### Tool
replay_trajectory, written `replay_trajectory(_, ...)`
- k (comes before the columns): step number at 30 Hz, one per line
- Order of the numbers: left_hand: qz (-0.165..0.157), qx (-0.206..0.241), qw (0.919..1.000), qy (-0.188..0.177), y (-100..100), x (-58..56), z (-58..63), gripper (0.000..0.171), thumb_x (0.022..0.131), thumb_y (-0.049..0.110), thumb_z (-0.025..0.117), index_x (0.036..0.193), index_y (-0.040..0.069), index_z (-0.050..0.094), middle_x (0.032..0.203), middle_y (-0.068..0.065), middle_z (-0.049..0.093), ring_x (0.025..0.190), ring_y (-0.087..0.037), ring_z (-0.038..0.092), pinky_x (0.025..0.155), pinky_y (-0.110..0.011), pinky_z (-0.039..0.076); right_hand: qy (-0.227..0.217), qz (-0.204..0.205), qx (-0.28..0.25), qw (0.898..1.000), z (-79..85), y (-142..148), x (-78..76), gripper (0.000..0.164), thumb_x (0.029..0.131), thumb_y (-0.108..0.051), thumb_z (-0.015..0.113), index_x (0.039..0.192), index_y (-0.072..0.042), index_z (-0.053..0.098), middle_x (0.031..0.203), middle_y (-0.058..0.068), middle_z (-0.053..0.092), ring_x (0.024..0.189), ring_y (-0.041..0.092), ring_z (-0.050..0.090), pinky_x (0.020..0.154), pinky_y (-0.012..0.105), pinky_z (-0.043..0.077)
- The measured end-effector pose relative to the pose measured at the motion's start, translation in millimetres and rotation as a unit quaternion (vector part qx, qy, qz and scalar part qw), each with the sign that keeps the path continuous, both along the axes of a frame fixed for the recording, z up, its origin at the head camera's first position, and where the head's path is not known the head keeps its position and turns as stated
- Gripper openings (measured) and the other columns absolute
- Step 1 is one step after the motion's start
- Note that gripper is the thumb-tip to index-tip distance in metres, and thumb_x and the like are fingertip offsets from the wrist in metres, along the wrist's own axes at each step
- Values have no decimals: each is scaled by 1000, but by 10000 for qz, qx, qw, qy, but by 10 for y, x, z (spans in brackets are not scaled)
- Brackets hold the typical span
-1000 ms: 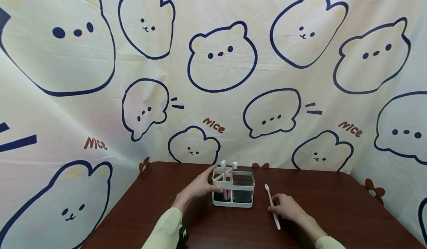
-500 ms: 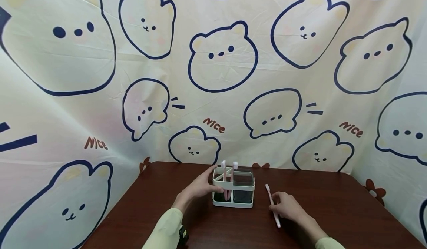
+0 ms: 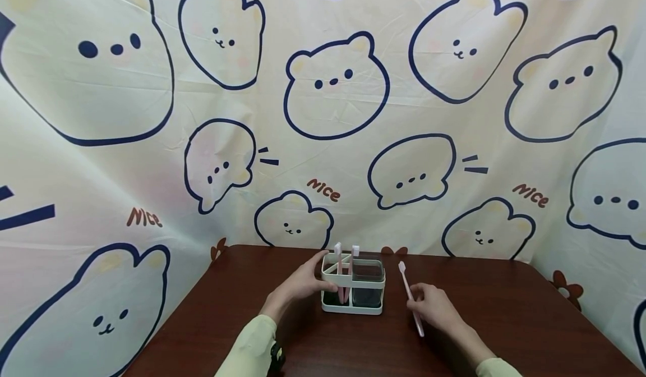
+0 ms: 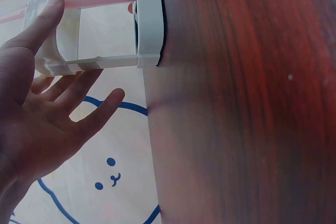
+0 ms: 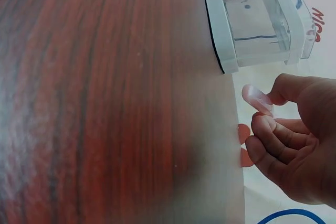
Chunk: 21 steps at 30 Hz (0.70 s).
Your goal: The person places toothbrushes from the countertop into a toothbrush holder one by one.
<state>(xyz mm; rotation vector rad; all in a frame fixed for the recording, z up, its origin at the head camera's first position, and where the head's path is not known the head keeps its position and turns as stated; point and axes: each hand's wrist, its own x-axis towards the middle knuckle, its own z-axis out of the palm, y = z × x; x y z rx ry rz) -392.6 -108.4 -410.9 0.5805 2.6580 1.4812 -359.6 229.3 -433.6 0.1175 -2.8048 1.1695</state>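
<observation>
A white toothbrush holder (image 3: 367,285) stands on the table, two pink toothbrushes (image 3: 339,263) upright in its left part and a clear cup (image 3: 367,297) in its right. My left hand (image 3: 301,283) grips the holder's left side, thumb across the front; in the left wrist view the little finger sticks out free below the frame (image 4: 149,24). To the right of the holder, my right hand (image 3: 434,308) pinches another pink toothbrush (image 3: 406,283) by its handle, bristle head up and tilted slightly left. The right wrist view shows its rounded handle end (image 5: 256,97) poking out past the thumb and fingertips.
The dark brown wooden table (image 3: 348,343) reaches back to a cream cloth (image 3: 323,164) printed with cartoon bears, which hangs behind it and at both sides. A dark band (image 3: 276,357) sits at my left wrist.
My right hand has risen slightly with its toothbrush, whose head now reaches higher in the head view. My left hand and the holder have stayed in place.
</observation>
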Motion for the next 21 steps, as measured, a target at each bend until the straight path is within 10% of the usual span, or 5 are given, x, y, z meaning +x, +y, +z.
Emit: replay_trajectory(21, -3, -62, 10000, 56, 0, -1, 0, 98, 79, 32, 85, 157, 15, 28, 155, -15, 39, 136, -36, 42, 112, -66, 30, 586, -104, -46, 9982, 180, -72, -4, 34, 84, -10, 67, 117, -2, 63, 77, 4, 58, 63, 15, 54, 51, 27, 48)
